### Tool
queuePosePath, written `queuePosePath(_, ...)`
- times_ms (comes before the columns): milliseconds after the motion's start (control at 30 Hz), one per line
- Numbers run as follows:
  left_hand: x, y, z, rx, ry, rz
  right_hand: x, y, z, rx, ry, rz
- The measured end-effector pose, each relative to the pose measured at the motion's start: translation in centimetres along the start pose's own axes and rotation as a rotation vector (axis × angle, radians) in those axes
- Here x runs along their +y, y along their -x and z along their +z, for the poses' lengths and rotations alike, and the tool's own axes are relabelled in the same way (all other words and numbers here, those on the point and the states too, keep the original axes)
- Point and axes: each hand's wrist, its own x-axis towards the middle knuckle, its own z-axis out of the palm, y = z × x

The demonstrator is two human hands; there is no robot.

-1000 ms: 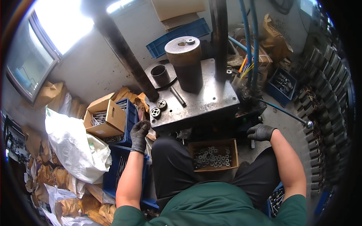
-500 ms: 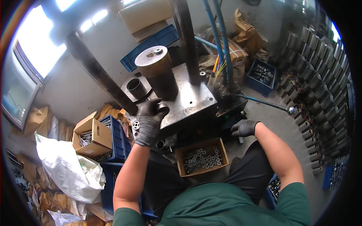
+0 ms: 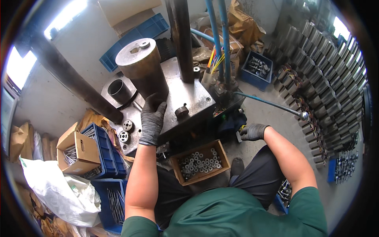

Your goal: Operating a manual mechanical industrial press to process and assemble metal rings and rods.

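My left hand (image 3: 152,118), in a dark grey glove, is over the metal block (image 3: 199,94), against the foot of a large metal cylinder (image 3: 146,75). Its fingers curl over a metal rod (image 3: 137,106), whose end sticks out on the left; the grip is partly hidden. To its right, a dark round metal part (image 3: 182,111) sits near the block's front edge. My right hand (image 3: 254,132), also gloved, hangs low right of the block with fingers curled. A small pale metal piece (image 3: 239,136) shows at its fingertips; what it grips is hidden.
Two round slotted parts (image 3: 128,125) and a short tube (image 3: 119,91) stand on the left. Below is a box of small rings (image 3: 200,162). Posts (image 3: 181,43) rise from the block; a ball-ended lever (image 3: 304,115) juts right. Stacked metal cylinders (image 3: 327,79) line the right.
The view has shifted, moving the scene leftward. My left hand has left the dark round part, which now stands by itself farther right on the block, and reaches beside the large cylinder's foot.
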Motion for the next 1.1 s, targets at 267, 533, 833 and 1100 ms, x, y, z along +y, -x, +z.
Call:
queuePosePath(267, -3.7, 1.7, 4.5, -0.176, -0.196, 0.028, 0.7, -5.1, 0.6, 0.326, 0.009, -0.031)
queuePosePath(533, -2.5, 1.6, 6.6, -0.255, 0.055, -0.191, 1.0, -11.1, 5.9, 0.345, 0.083, 0.310)
queuePosePath(833, -2.4, 1.5, 5.7, -0.278, -0.021, -0.091, 0.9, -10.8, 2.5, 0.802, 0.013, 0.091)
queuePosePath(1100, -4.7, 1.1, 6.4, -0.250, -0.109, -0.011, 4.2, -14.2, 6.1, 0.732, -0.354, 0.302)
